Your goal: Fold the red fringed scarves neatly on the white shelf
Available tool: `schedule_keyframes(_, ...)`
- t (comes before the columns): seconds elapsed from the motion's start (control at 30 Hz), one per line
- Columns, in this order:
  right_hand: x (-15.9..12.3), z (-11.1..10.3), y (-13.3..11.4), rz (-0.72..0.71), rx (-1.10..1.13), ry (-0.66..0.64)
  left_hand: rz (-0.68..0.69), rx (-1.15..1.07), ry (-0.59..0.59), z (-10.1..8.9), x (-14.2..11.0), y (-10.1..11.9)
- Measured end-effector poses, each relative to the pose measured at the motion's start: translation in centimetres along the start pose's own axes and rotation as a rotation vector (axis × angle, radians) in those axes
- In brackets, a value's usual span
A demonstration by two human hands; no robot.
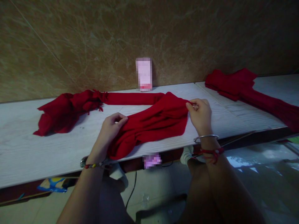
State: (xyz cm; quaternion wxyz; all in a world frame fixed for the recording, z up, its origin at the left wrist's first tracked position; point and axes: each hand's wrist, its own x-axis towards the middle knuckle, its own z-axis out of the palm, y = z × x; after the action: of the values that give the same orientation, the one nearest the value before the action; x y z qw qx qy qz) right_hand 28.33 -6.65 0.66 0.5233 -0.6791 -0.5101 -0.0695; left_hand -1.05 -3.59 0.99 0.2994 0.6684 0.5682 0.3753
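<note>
A long dark red scarf lies across a pale wooden board, with its fringed end bunched at the left. My left hand pinches a fold of the scarf near the board's front edge. My right hand pinches the scarf's right corner, fingers closed on the cloth. Between the two hands the cloth is partly folded and spread flat.
More red cloth lies piled at the right, trailing over the board's edge. A small pink box stands against the brown marbled wall. Below the board are my knees, white shoes, a black cable and a tiled floor.
</note>
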Motion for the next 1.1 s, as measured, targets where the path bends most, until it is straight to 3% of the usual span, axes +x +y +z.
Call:
schedule_keyframes(0.13,0.7,-0.4,1.1,0.071,0.034,0.097,-0.053,0.074,0.310,-2.1,0.1,-1.0)
schedule_keyframes(0.27,1.4,-0.5,2.4,0.149,0.062,0.140,-0.100,0.074,0.416,-3.8,-0.1,-1.8)
schedule_keyframes(0.33,1.4,-0.2,2.8,0.143,0.056,0.095,-0.122,0.134,0.399,-3.9,0.0,-1.9)
schedule_keyframes(0.43,1.1,0.3,2.8,0.097,0.010,-0.092,-0.155,0.299,0.322,-3.3,0.2,-1.7)
schedule_keyframes(0.53,0.6,0.6,2.3,0.055,-0.055,-0.209,-0.111,0.399,0.234,-2.6,0.5,-1.6)
schedule_keyframes(0.8,0.0,0.9,0.1,-0.033,-0.032,-0.152,-0.044,0.349,0.158,-1.8,0.5,-1.6)
schedule_keyframes(1.1,-0.2,1.1,-1.0,0.142,0.181,-0.014,-0.055,0.389,0.055,-1.2,0.1,-0.3)
